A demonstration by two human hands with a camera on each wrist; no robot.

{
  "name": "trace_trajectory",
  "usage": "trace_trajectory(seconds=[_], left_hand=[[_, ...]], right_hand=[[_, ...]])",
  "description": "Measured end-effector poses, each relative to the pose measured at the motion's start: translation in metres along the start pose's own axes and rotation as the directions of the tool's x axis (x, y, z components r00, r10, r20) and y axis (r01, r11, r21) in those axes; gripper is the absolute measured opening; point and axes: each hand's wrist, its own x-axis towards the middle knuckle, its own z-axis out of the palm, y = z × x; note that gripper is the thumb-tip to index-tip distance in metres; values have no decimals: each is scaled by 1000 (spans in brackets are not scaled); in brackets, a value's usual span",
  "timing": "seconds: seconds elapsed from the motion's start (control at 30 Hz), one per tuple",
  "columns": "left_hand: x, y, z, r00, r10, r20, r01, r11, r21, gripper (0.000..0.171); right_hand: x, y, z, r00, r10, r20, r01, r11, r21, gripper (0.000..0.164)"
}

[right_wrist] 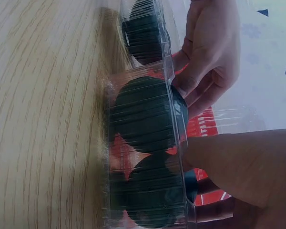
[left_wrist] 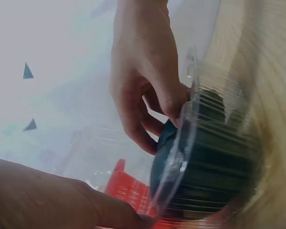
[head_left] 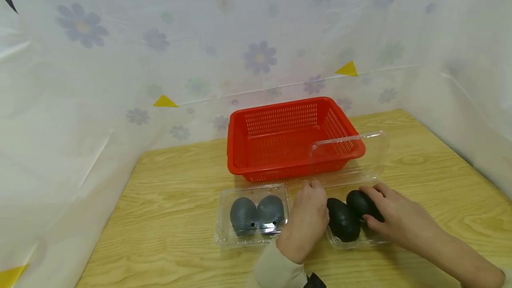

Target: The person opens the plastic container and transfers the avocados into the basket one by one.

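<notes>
The right hand [head_left: 400, 214] grips the right-hand dark egg [head_left: 358, 201] inside the open clear clamshell [head_left: 356, 244]; the left hand [head_left: 307, 217] touches its rim, grip unclear. Likely egg placement or removal; next calls for steadying the clamshell.

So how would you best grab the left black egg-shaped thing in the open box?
Probably grip the black egg-shaped thing around its upper sides, coming from above: its rounded top is uncovered, while the clear box walls in its lower part.

Dark ovals [left_wrist: 209, 157], clear tray [left_wrist: 183, 143], red basket [left_wrist: 127, 187]
</notes>
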Motion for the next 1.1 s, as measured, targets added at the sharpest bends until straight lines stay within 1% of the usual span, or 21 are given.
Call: trace_trajectory(seconds=[0.07, 0.13, 0.2, 0.23, 0.3, 0.37, 0.4, 0.47, 0.57, 0.6, 0.63, 0.67, 0.77, 0.8, 0.83, 0.87, 0.9, 0.93, 0.97, 1.07, 1.1], left_hand=[[-1, 1, 4, 999, -17, -38, 16, 999, -29, 20], [-2, 3, 8, 997, -56, -58, 52, 996, -67, 21], [-1, 5, 12, 991, -122, -46, 116, 988, -105, 26], [0, 6, 14, 987, -161, -30, 155, 977, -145, 27], [3, 8, 18, 969, -246, 23, 244, 938, -247, 32], [5, 9, 23, 952, -301, 48, 301, 902, -310, 33], [6, 9, 25, 944, -324, 63, 325, 878, -351, 34], [8, 9, 29, 922, -373, 106, 381, 818, -431, 34], [9, 11, 33, 887, -435, 152, 449, 740, -500, 36], [9, 11, 34, 876, -451, 171, 469, 718, -514, 37], [9, 13, 36, 868, -461, 182, 483, 705, -519, 40], [8, 13, 38, 866, -464, 184, 488, 707, -513, 42], [7, 16, 41, 874, -451, 178, 476, 726, -496, 45], [7, 17, 42, 877, -445, 181, 472, 727, -499, 44], [7, 18, 43, 879, -440, 181, 467, 722, -511, 43], [7, 19, 43, 880, -438, 184, 463, 706, -536, 39], [7, 19, 44, 881, -433, 190, 458, 681, -571, 37], [7, 20, 45, 880, -432, 198, 454, 642, -618, 36], [8, 21, 47, 879, -430, 206, 446, 589, -674, 35], [8, 23, 51, 868, -433, 244, 422, 384, -821, 41], [7, 23, 53, 863, -438, 253, 414, 324, -851, 43]], right_hand=[[0, 1, -1, 1000, 0, 1, 0, 1000, -4, 62], [0, 2, -2, 1000, -4, -4, 4, 1000, -10, 61], [-1, 3, -2, 1000, -13, -18, 13, 1000, -13, 61], [-1, 3, -2, 1000, -13, -23, 13, 1000, -16, 60], [-1, 4, -2, 1000, -8, -25, 7, 1000, -14, 60], [-1, 5, -3, 1000, 4, -18, -4, 1000, -12, 59], [-1, 6, -3, 1000, 10, -11, -10, 1000, -10, 59], [-2, 7, -3, 1000, 27, 6, -27, 1000, -5, 59], [-4, 9, -3, 998, 58, 22, -58, 998, -1, 58], [-4, 10, -3, 997, 67, 27, -67, 998, -1, 58], [-5, 11, -3, 996, 80, 29, -80, 997, -4, 58], [-5, 11, -3, 995, 91, 31, -91, 996, -3, 57], [-6, 13, -3, 993, 111, 33, -111, 994, -10, 57], [-7, 14, -3, 993, 114, 31, -113, 993, -14, 57], [-7, 14, -3, 993, 115, 26, -115, 993, -16, 57], [-7, 14, -3, 993, 115, 23, -115, 993, -17, 57], [-7, 14, -3, 993, 115, 20, -114, 993, -19, 58], [-7, 14, -3, 993, 114, 15, -114, 993, -22, 58], [-7, 14, -2, 994, 111, 8, -111, 993, -25, 57], [-7, 15, -1, 995, 101, -13, -101, 994, -36, 57], [-6, 15, -1, 995, 97, -19, -98, 994, -41, 58]])
